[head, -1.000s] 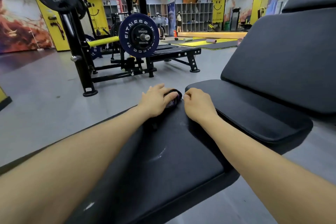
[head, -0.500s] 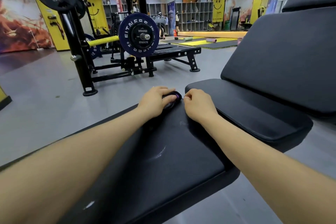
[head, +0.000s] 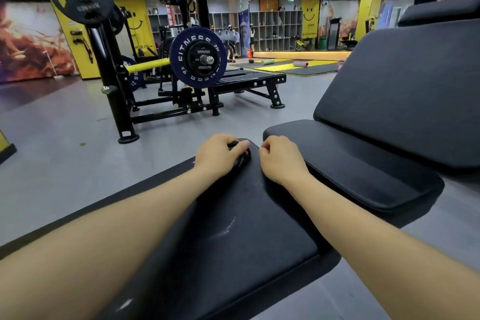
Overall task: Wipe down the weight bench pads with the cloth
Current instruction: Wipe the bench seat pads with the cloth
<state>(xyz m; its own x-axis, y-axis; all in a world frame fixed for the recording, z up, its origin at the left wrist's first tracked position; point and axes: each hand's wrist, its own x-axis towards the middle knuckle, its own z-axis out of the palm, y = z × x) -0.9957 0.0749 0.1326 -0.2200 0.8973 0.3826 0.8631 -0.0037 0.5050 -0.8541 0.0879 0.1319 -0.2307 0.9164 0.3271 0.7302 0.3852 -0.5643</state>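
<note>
A long black bench pad [head: 233,236] runs from the bottom of the view to the middle. At its far end my left hand [head: 218,157] lies on a dark cloth [head: 244,157], fingers curled over it; most of the cloth is hidden under the hand. My right hand [head: 280,161] sits beside it on the same pad's far right edge, fingers curled down, holding nothing I can see. A black seat pad [head: 358,169] lies just to the right, and a tilted black back pad [head: 405,93] rises behind it.
A black plate-loaded machine [head: 187,65] with a blue weight plate [head: 198,58] and a low platform stands on the grey floor beyond the bench. Yellow and grey mats with foam rollers lie far back, before shelving.
My left hand has pulled the cloth slightly back toward me along the pad's far end, covering more of it. My right hand has hardly moved.
</note>
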